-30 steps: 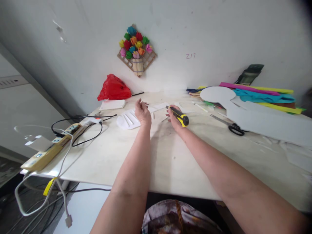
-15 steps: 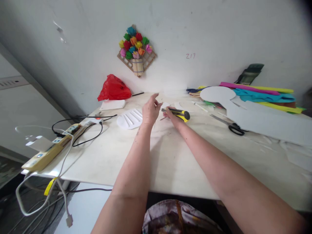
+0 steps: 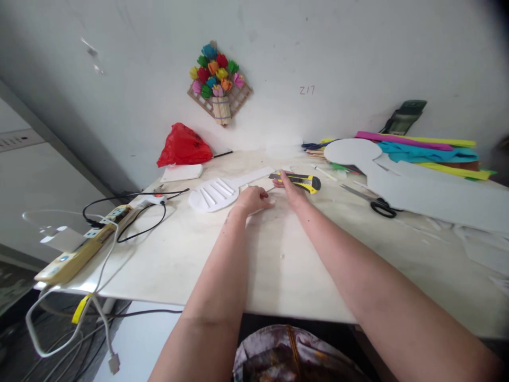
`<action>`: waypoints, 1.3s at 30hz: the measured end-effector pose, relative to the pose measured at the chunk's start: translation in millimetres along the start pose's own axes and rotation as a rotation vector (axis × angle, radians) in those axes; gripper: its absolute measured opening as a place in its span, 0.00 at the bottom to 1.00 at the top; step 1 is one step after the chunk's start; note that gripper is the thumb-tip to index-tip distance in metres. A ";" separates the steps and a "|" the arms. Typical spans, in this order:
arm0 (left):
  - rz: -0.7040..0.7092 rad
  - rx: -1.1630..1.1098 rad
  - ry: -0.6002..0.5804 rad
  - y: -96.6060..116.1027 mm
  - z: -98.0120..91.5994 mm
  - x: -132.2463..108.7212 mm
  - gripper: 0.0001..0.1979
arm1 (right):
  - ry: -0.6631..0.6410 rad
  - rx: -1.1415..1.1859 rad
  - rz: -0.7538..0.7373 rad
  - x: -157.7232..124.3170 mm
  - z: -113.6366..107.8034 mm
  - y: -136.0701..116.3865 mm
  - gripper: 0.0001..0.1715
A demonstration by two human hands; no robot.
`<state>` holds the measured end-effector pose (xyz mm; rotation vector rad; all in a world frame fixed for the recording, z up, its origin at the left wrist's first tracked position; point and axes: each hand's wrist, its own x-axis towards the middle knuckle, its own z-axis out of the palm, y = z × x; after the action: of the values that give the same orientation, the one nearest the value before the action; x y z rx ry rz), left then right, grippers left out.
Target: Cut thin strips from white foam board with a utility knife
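Note:
My right hand (image 3: 292, 192) is wrapped round a yellow and black utility knife (image 3: 299, 181), which lies almost level above the table (image 3: 207, 254). My left hand (image 3: 254, 200) rests low on the table just left of the knife, fingers bent down onto a small white scrap that I cannot make out clearly. A white paddle-shaped foam cutout (image 3: 218, 192) with several slits in its round end lies just beyond my left hand, its handle reaching toward the knife.
Black-handled scissors (image 3: 377, 203) and a large white foam sheet (image 3: 429, 191) lie to the right, with coloured foam sheets (image 3: 421, 151) behind. A red bag (image 3: 183, 145), a power strip (image 3: 85, 245) with cables and a paper-flower wall piece (image 3: 218, 82) are at left and back.
My left hand has dropped from raised with fingers apart down onto the table beside the cutout. The knife has shifted slightly right and the whole paddle cutout now shows.

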<state>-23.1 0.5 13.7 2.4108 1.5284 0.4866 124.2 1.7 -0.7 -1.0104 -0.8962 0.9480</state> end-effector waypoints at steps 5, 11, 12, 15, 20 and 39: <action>-0.049 -0.042 -0.015 -4.3 2.7 1.9 0.10 | -0.046 -0.164 0.056 -0.7 -2.6 -0.9 0.17; -0.109 0.015 0.104 -5.9 5.4 2.3 0.09 | -0.021 -0.181 -0.019 -6.6 -6.1 0.4 0.13; -0.112 0.016 0.115 -6.5 5.8 2.3 0.09 | -0.020 -0.176 -0.037 -7.3 -6.5 0.9 0.12; -0.123 0.011 0.134 -8.9 8.2 3.3 0.10 | -0.008 -0.177 -0.058 -9.4 -6.8 1.7 0.10; -0.123 0.015 0.150 -10.4 11.0 5.0 0.09 | -0.011 -0.192 -0.040 -16.0 -3.9 -1.1 0.08; -0.152 0.027 0.134 -6.3 8.4 3.2 0.11 | -0.116 -0.324 -0.019 -19.8 1.5 1.1 0.06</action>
<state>-23.7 5.8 4.1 2.2993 1.7687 0.6089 116.1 -16.1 -4.6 -1.2279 -1.1804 0.8680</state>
